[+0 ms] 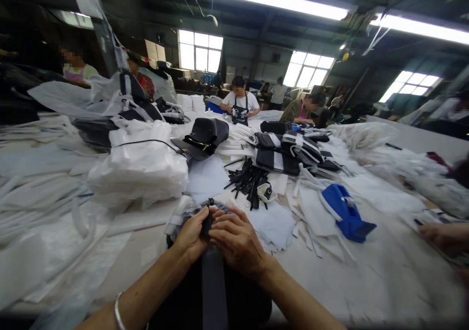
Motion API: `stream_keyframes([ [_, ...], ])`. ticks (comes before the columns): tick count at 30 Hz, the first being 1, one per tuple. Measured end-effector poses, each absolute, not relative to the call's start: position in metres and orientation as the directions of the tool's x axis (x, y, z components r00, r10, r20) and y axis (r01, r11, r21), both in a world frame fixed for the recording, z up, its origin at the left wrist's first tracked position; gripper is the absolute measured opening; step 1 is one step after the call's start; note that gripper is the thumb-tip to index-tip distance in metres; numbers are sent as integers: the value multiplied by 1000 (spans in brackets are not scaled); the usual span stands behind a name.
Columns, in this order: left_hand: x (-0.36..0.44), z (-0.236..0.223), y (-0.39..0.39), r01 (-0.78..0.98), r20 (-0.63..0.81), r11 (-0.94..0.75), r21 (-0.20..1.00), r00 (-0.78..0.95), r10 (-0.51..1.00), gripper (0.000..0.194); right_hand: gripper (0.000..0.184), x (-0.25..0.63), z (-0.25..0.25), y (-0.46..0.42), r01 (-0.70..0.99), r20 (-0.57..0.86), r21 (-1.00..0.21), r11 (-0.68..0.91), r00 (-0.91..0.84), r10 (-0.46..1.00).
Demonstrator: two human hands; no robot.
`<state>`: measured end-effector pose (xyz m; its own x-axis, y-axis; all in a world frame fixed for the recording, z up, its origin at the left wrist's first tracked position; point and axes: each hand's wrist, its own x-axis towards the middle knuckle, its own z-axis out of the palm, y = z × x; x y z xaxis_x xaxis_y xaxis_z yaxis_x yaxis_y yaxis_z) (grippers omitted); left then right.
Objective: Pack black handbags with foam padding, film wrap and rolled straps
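A black bag with a grey band down its middle lies at the table edge in front of me. At its far end, my left hand is closed with the thumb pressed on a short black strap piece. My right hand is closed over the right side of the same piece, its fingers curled inward; the fingertips are partly hidden. Clear plastic wrapping bunches just beyond the hands. Farther off lies a pile of black straps with metal rings.
A blue tape dispenser stands to the right, near white sheets. Left is a stack of white plastic bags. Black bags lie farther back. Another person's hand is at the right edge; co-workers stand across the table.
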<state>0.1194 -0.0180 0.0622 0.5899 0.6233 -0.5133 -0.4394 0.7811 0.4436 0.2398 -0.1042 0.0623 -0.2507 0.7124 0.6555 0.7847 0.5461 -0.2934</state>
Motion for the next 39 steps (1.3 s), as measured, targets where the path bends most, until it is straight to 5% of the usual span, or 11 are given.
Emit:
stream_keyframes([
  [6, 125, 59, -20, -319, -500, 657, 683, 452, 739, 16, 24, 357, 41, -150, 806, 422, -582, -108, 414, 807],
  [11, 132, 53, -27, -313, -425, 555, 771, 397, 813, 19, 30, 427, 18, -176, 742, 184, -559, -370, 546, 817],
  [17, 128, 57, -28, -324, -437, 579, 748, 416, 797, 17, 47, 404, 1, -160, 824, -18, -398, -403, 432, 902],
  [23, 121, 74, -16, -344, -548, 713, 611, 465, 695, 16, 42, 381, 9, -152, 878, -110, -215, -427, 413, 904],
  [26, 117, 81, -1, -258, -555, 745, 615, 528, 642, 15, 51, 374, 9, -156, 896, -135, -183, -405, 386, 913],
  [29, 112, 86, 19, -86, -524, 713, 696, 617, 587, 13, 35, 376, 6, -160, 904, -124, -183, -386, 368, 921],
  [34, 108, 94, 52, 282, -504, 452, 846, 700, 506, 16, 17, 388, 1, -164, 911, -70, -242, -334, 327, 942],
  [39, 110, 92, 66, 483, -264, -127, 866, 659, 704, 30, 14, 386, 3, -163, 864, 20, -372, -340, 373, 928],
])
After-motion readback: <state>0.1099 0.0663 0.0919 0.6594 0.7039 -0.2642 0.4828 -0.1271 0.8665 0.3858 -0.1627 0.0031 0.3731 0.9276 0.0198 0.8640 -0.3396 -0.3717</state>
